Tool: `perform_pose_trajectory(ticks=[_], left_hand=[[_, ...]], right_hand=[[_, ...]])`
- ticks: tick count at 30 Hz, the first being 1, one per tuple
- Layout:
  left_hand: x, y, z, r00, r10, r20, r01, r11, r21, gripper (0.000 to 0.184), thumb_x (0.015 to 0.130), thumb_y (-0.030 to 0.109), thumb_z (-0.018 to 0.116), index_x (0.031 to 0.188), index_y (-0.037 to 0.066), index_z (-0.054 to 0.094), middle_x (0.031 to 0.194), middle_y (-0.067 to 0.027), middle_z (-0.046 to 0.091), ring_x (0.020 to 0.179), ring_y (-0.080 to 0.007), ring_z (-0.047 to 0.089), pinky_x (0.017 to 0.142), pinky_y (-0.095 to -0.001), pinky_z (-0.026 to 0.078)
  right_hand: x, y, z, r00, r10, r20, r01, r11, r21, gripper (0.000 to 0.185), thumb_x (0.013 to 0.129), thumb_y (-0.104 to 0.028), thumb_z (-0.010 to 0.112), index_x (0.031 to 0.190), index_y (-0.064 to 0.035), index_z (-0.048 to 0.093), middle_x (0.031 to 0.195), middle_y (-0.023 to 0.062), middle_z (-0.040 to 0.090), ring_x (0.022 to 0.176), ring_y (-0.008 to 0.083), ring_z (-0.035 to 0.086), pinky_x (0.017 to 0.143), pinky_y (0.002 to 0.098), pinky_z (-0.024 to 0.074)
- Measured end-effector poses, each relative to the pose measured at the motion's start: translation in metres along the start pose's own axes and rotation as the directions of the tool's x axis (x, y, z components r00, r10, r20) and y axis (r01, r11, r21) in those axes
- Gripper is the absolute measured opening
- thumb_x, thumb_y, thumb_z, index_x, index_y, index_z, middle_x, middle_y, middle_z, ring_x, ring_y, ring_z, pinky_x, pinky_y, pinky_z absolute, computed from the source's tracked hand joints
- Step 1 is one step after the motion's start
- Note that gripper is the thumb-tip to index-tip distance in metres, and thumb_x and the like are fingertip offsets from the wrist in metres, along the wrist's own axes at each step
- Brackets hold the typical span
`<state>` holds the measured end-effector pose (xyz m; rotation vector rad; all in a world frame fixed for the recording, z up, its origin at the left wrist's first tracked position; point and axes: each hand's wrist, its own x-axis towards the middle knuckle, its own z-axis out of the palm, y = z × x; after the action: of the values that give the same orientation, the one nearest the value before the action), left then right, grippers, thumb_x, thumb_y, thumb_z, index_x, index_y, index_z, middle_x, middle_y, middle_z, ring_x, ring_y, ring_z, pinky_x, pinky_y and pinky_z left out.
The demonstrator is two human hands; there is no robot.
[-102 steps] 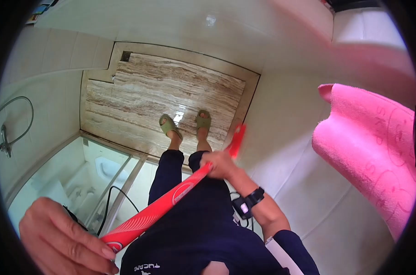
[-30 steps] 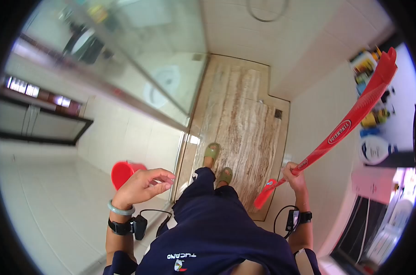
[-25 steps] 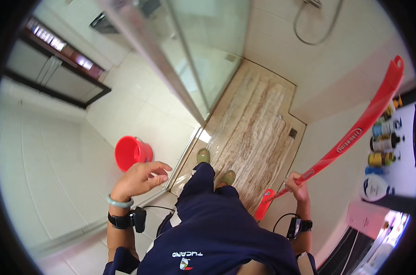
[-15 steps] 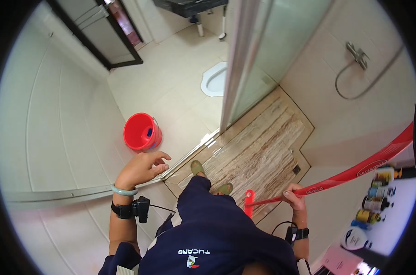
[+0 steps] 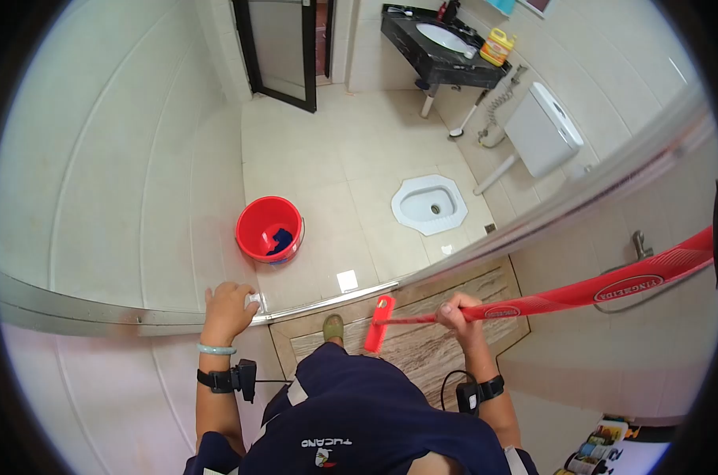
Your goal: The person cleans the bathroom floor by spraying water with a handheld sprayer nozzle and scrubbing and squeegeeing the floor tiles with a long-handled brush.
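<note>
My right hand (image 5: 458, 313) is wrapped round the thin part of a long red pole (image 5: 580, 297) with white lettering. The pole's thick end reaches the right edge of the view, and its other end meets a flat red head (image 5: 380, 324) above the marble floor. At the lower left, my left hand (image 5: 231, 309) has its fingers apart beside the door track, near a small pale piece at the track's end. Beyond it, a red bucket (image 5: 269, 229) stands on the tiles with a dark blue cloth (image 5: 280, 241) inside.
A squat toilet (image 5: 430, 205) is set in the floor. Behind it are a cistern (image 5: 543, 129), a black sink counter (image 5: 438, 47) and a yellow bottle (image 5: 497, 47). A glass door frame (image 5: 564, 207) crosses at the right. Bottles (image 5: 596, 447) stand at the lower right.
The view has turned from the shower floor toward the toilet, bucket and sink. My left hand has left the pole and moved to the door track; my right hand still holds the pole.
</note>
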<state>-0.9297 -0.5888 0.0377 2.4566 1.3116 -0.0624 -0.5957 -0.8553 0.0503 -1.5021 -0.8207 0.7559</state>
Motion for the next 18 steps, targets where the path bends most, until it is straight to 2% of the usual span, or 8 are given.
perform_pose_trajectory(ticks=[1,4,6,8,11,14,16,18], left_hand=[[-0.002,-0.007,0.003,1.0,-0.011,-0.003,0.011,1.0,-0.005,0.025,0.076,0.027,0.066,0.096,0.012,0.065,0.099,-0.0115,0.061,0.107,-0.029,0.054,0.096,-0.0561,0.036],[0.0,-0.018,0.004,0.992,-0.076,-0.103,0.078,0.997,0.013,0.026,0.076,0.027,0.067,0.098,0.013,0.065,0.102,-0.0108,0.059,0.114,-0.0295,0.049,0.1,-0.0658,0.026],[-0.002,-0.021,0.001,0.993,-0.116,-0.031,0.113,0.99,-0.083,0.028,0.076,0.027,0.068,0.1,0.015,0.064,0.105,-0.0111,0.059,0.114,-0.029,0.049,0.1,-0.0646,0.027],[0.001,-0.017,0.001,0.992,-0.127,0.005,0.126,0.985,-0.114,0.028,0.076,0.028,0.068,0.101,0.015,0.064,0.107,-0.0108,0.059,0.114,-0.029,0.049,0.1,-0.0646,0.027],[0.01,-0.022,-0.001,0.993,-0.096,0.066,0.105,0.983,-0.15,0.03,0.077,0.03,0.067,0.102,0.015,0.064,0.108,-0.0111,0.06,0.11,-0.0306,0.052,0.098,-0.065,0.029],[0.017,-0.022,-0.007,0.992,-0.091,0.093,0.106,0.978,-0.181,0.031,0.078,0.031,0.067,0.104,0.014,0.064,0.103,-0.0125,0.062,0.103,-0.0317,0.056,0.095,-0.0589,0.034],[0.026,-0.023,-0.011,0.996,-0.031,0.087,0.056,0.949,-0.311,0.03,0.079,0.029,0.067,0.104,0.013,0.064,0.1,-0.0139,0.064,0.097,-0.0327,0.059,0.09,-0.0481,0.042],[0.034,-0.026,-0.02,0.995,-0.056,0.086,0.081,0.941,-0.329,0.029,0.079,0.028,0.067,0.103,0.012,0.064,0.099,-0.0139,0.064,0.096,-0.0329,0.06,0.087,-0.0441,0.044]], right_hand=[[0.017,-0.006,0.004,0.999,-0.037,-0.026,0.038,0.999,0.031,0.025,0.084,-0.008,0.058,0.062,-0.0044,0.047,0.057,0.0016,0.053,0.051,0.0075,0.044,0.048,0.0238,0.037],[0.065,-0.01,0.01,0.972,-0.23,-0.041,0.233,0.968,0.089,0.026,0.088,-0.007,0.054,0.066,-0.0048,0.041,0.055,0.0021,0.049,0.049,0.0072,0.042,0.046,0.0238,0.0362],[0.096,-0.016,0.02,0.959,-0.281,-0.045,0.284,0.954,0.099,0.027,0.09,-0.008,0.053,0.066,-0.0052,0.04,0.054,0.0013,0.047,0.049,0.007,0.041,0.046,0.0236,0.0354],[0.13,-0.018,0.022,0.927,-0.342,-0.155,0.347,0.938,0.0,0.027,0.093,-0.009,0.048,0.068,-0.0064,0.038,0.05,0.0005,0.039,0.044,0.0084,0.033,0.044,0.0271,0.0357],[0.177,-0.03,0.033,0.884,-0.357,-0.301,0.374,0.927,-0.001,0.029,0.093,-0.01,0.054,0.069,-0.0074,0.038,0.052,-0.0005,0.04,0.045,0.008,0.035,0.045,0.0252,0.0349],[0.218,-0.026,0.033,0.841,-0.362,-0.402,0.359,0.929,-0.086,0.027,0.091,-0.014,0.06,0.072,-0.0072,0.042,0.054,-0.0012,0.041,0.047,0.0072,0.037,0.047,0.0237,0.0343],[0.25,-0.024,0.03,0.834,-0.347,-0.43,0.339,0.936,-0.097,0.026,0.09,-0.015,0.062,0.073,-0.0071,0.044,0.056,-0.0015,0.043,0.049,0.0067,0.038,0.048,0.0228,0.0341],[0.284,-0.005,0.025,0.816,-0.34,-0.468,0.316,0.939,-0.133,0.019,0.089,-0.013,0.063,0.075,-0.0055,0.051,0.063,-0.0034,0.046,0.056,0.0056,0.042,0.05,0.0205,0.0335]])
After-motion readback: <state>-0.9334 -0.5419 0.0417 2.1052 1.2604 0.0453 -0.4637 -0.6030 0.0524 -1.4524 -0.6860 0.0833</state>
